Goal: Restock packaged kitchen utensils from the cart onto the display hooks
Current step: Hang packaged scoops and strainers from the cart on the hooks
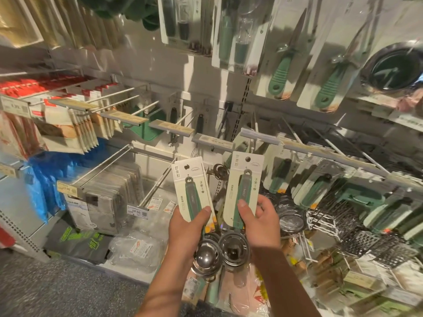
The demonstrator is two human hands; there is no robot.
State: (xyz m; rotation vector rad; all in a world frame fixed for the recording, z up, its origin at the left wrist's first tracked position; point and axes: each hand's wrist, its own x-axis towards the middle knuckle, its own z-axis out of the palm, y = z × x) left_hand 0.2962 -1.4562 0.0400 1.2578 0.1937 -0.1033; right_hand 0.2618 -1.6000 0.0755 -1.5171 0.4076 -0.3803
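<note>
The fingers of the left hand (186, 227) wrap around the left carded scoop (194, 197), thumb pressed across its green handle; the fingers of the right hand (263, 221) clasp the right carded scoop (243, 191) the same way. Both packs stand upright, side by side, near the person and below the row of display hooks (215, 143). Neither is hung yet, so I judge the restocking only partly done. Each pack is a cream card with a hang hole, a green-grey handle and a shiny steel bowl hanging below the card.
</note>
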